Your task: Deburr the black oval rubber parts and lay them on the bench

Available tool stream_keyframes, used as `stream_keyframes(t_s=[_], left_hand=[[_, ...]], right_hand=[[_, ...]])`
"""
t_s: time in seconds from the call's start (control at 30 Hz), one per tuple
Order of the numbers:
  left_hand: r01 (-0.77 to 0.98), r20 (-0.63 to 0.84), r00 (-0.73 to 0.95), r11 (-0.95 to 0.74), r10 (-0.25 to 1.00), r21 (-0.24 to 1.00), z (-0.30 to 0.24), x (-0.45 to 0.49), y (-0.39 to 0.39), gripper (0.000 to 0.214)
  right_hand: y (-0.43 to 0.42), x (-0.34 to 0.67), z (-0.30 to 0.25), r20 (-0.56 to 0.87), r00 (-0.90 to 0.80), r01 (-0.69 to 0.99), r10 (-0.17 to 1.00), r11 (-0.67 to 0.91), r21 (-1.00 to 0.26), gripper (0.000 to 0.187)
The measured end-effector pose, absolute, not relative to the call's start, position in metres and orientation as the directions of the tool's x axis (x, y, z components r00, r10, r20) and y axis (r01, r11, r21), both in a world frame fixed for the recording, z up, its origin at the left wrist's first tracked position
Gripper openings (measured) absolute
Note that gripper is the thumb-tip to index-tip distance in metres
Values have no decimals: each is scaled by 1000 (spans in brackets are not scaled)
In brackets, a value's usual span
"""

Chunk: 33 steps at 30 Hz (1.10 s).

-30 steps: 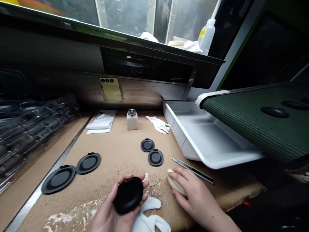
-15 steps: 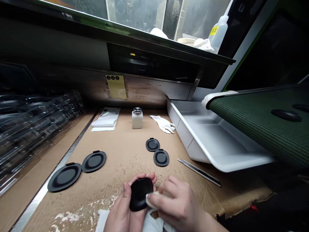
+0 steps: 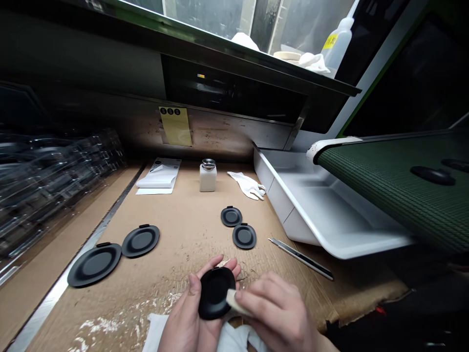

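Note:
A round black plastic lid (image 3: 217, 292) with a small tab at its top rests in my left hand (image 3: 190, 313), which grips it by the edges. My right hand (image 3: 280, 308) pinches a small off-white pad (image 3: 236, 300) against the lid's right edge. Under both hands lies a white cloth (image 3: 238, 338), partly hidden by them. Two matching lids, one at the front (image 3: 244, 236) and one behind it (image 3: 231, 216), lie just beyond my hands. Two more, a nearer lid (image 3: 94, 264) and a farther lid (image 3: 141, 240), lie to the left.
A utility knife (image 3: 302, 259) lies right of my hands, beside a grey tray (image 3: 286, 210). Behind stand a square pump bottle (image 3: 208, 177), a white glove (image 3: 248, 186) and papers (image 3: 159, 177). Clear plastic trays (image 3: 54, 181) are stacked at left; a green conveyor belt (image 3: 395, 176) overhangs at right.
My right hand with the pad has shifted slightly right across the lid, toward its edge. The left hand still holds the lid. The view has tilted a little.

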<state>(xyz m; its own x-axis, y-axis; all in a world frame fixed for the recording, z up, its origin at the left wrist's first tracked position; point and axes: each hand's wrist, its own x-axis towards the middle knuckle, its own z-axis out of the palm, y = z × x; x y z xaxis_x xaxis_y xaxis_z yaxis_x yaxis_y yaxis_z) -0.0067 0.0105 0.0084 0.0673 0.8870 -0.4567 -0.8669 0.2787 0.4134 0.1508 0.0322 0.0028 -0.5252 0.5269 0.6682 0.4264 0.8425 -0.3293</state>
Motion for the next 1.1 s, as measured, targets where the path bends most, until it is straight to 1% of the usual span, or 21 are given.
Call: stream_keyframes(t_s=[0.07, 0.17, 0.3, 0.37, 0.47, 0.53, 0.67, 0.83, 0.97, 1.1], left_hand=[[-871, -448, 87, 286, 890, 400, 8, -7, 11, 39], [-874, -426, 90, 277, 900, 400, 8, -6, 11, 35], [-876, -435, 75, 267, 897, 401, 7, -6, 11, 30], [-874, -429, 90, 278, 899, 398, 7, -6, 10, 31], [-874, -412, 107, 283, 905, 395, 7, -6, 10, 34], [-871, -407, 90, 270, 909, 410, 7, -6, 10, 33], [-856, -419, 68, 268, 906, 442, 6, -5, 10, 31], [-865, -404, 93, 275, 910, 420, 5, -5, 9, 33], [-860, -414, 84, 276, 906, 430, 5, -6, 9, 31], [-867, -419, 86, 275, 904, 416, 5, -7, 9, 31]], right_hand=[[32, 146, 2, 681, -552, 398, 482, 869, -293, 23], [44, 142, 6, 667, -552, 442, 501, 854, -276, 24], [58, 140, 12, 651, -588, 446, 480, 864, -234, 23], [58, 141, 12, 643, -590, 435, 489, 863, -257, 24], [52, 143, 11, 637, -555, 462, 535, 835, -299, 26], [50, 143, 11, 635, -539, 491, 553, 819, -297, 26], [50, 141, 12, 630, -556, 493, 542, 826, -274, 26], [48, 142, 11, 638, -522, 509, 566, 807, -300, 26], [49, 137, 13, 632, -525, 523, 570, 802, -289, 26], [46, 136, 11, 638, -507, 511, 580, 798, -319, 27]])
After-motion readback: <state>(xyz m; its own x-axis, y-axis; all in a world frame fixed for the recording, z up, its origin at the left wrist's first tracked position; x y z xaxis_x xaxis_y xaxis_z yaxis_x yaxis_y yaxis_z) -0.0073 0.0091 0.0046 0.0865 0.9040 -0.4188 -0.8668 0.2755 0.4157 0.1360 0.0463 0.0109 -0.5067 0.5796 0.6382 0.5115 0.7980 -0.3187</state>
